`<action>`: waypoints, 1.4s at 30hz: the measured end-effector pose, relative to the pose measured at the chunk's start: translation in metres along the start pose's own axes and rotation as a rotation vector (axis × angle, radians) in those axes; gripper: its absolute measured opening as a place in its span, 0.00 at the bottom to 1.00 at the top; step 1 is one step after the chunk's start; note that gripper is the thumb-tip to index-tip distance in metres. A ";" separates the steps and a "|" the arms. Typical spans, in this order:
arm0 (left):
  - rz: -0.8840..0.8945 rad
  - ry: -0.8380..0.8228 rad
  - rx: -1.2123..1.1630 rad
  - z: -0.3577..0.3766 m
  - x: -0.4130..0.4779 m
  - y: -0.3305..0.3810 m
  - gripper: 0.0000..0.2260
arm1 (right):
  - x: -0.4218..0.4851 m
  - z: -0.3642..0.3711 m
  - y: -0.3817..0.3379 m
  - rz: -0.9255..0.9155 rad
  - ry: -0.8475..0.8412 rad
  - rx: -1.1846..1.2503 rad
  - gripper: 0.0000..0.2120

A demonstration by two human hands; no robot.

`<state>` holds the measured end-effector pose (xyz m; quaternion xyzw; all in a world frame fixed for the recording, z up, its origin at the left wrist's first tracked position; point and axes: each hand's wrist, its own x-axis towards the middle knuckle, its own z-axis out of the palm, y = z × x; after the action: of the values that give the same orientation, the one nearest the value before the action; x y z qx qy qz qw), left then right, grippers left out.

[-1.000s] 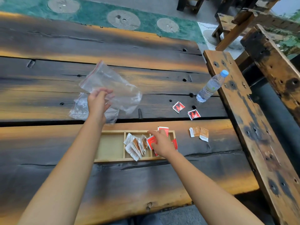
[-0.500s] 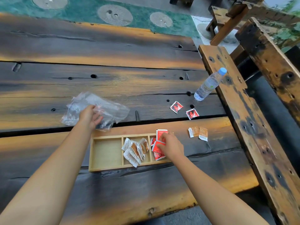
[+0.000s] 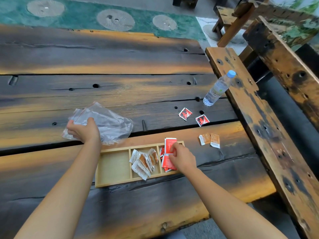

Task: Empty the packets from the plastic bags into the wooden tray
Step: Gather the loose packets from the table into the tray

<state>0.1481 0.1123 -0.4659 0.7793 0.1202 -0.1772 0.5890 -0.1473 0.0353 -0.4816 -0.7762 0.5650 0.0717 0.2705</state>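
Tray [image 3: 113, 183], 3 compartments, on table [image 3: 103, 57]: left one bare, mid w/ orange-white packets [image 3: 144, 162], right w/ red packets [image 3: 168, 163]. Your left hand [image 3: 82, 131] grips clear bags [image 3: 110, 123] lying behind tray; your right hand [image 3: 182, 156] pinches a red packet [image 3: 170, 144] over right compartment. Loose on table: 2 red-black packets [image 3: 185, 114], 2 orange packets [image 3: 209, 140], bottle [image 3: 217, 89] at right.

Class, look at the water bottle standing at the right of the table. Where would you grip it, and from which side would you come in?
Grip the water bottle around its clear middle, below the blue cap. It stands upright on the table, so a sideways wrap fits its round body. Come from the near left: the raised wooden plank seems to crowd its right side.
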 end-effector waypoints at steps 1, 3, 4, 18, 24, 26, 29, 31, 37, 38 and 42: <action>0.086 -0.090 0.027 0.003 -0.005 0.001 0.21 | 0.000 -0.004 0.001 -0.011 0.005 0.013 0.05; 0.221 -0.419 0.137 0.011 -0.023 0.007 0.15 | 0.001 -0.012 0.005 -0.033 0.016 0.034 0.04; 0.273 -0.621 0.232 0.017 -0.034 0.010 0.12 | 0.002 -0.017 0.007 -0.046 0.021 0.042 0.03; 0.681 -1.200 0.970 0.195 -0.139 0.000 0.09 | 0.076 -0.092 0.116 0.172 0.110 0.355 0.02; 0.976 -1.138 1.227 0.282 -0.145 -0.024 0.18 | 0.133 -0.097 0.150 0.170 0.157 0.329 0.14; 1.125 -1.164 1.359 0.301 -0.144 -0.034 0.22 | 0.152 -0.096 0.153 0.164 0.168 0.292 0.21; 1.329 -1.218 1.586 0.317 -0.142 -0.046 0.25 | 0.173 -0.091 0.151 0.184 0.180 0.189 0.30; 1.453 -1.240 1.690 0.320 -0.139 -0.052 0.27 | 0.180 -0.084 0.148 0.204 0.189 0.120 0.33; 1.501 -1.114 1.588 0.324 -0.137 -0.050 0.26 | 0.184 -0.068 0.145 0.190 0.267 0.111 0.28; 1.431 -1.100 1.571 0.322 -0.137 -0.048 0.25 | 0.183 -0.068 0.146 0.177 0.284 0.112 0.25; 1.042 -1.112 1.256 0.303 -0.135 -0.049 0.15 | 0.178 -0.072 0.146 0.130 0.325 0.199 0.10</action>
<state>-0.0346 -0.1627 -0.5261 0.7116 -0.6478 -0.2680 0.0455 -0.2330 -0.1814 -0.5441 -0.7087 0.6547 -0.0935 0.2458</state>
